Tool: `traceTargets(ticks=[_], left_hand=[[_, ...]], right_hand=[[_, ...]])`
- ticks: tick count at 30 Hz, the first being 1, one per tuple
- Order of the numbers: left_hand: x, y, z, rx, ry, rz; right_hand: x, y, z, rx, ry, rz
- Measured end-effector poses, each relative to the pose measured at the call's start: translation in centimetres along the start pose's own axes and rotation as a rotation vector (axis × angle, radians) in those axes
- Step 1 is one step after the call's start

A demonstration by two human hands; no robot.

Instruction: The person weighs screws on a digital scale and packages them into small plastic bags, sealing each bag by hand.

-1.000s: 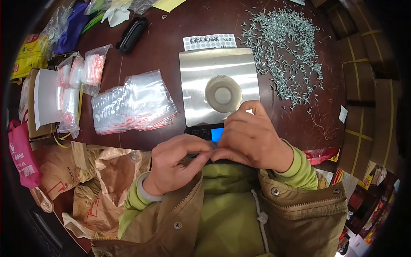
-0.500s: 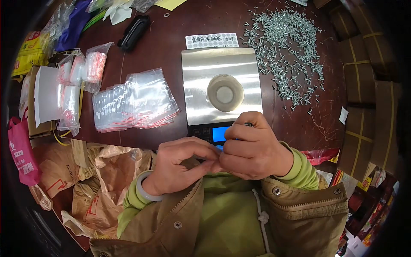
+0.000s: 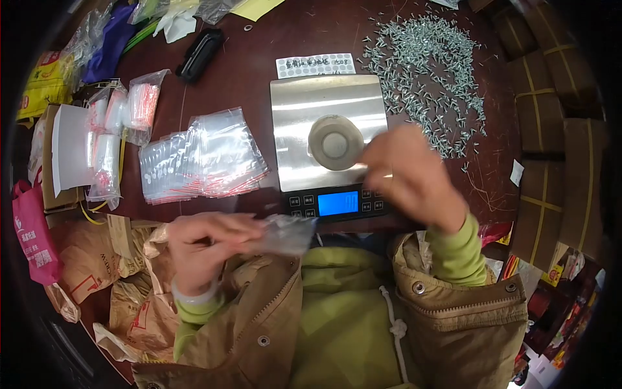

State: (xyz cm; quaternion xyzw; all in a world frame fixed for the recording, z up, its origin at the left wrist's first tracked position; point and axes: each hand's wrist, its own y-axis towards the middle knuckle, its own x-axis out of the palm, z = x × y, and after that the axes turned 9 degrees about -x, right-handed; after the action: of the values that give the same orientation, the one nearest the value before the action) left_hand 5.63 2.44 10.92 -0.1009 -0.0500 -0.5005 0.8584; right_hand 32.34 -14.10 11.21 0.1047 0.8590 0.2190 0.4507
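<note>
My left hand pinches a small clear plastic bag in front of my jacket, below the table's front edge. Blurred by motion, my right hand is over the lower right corner of the steel scale; its fingers are too smeared to read. On the scale stands a round cup, close to the right fingertips. The scale's blue display is lit. A heap of small screws spreads right of the scale, and flat clear bags with red edges lie to its left.
A sheet of round stickers with handwriting lies behind the scale. A black case is at the back left. An open box with packed bags stands left. Cardboard boxes line the right, and brown paper bags sit below left.
My hands were together in front of the scale and have moved apart. The left went left with the clear bag, now in plain view; the right went up and right toward the screws.
</note>
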Motion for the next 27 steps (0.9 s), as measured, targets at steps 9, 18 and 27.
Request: traceTargets(ticks=[9, 18, 27], left_hand=[[-7.7, -6.4, 3.6, -0.689, 0.829, 0.301], [-5.0, -3.1, 1.2, -0.368, 0.923, 0.324], [-4.2, -2.0, 0.5, -0.264, 0.876, 0.353]], right_hand=[[0.5, -2.7, 12.4, 0.275, -0.457, -0.214], [1.0, -3.2, 12.4, 0.295, -0.625, -0.101], [-1.2, -2.5, 13.4, 0.572, -0.004, 0.356]])
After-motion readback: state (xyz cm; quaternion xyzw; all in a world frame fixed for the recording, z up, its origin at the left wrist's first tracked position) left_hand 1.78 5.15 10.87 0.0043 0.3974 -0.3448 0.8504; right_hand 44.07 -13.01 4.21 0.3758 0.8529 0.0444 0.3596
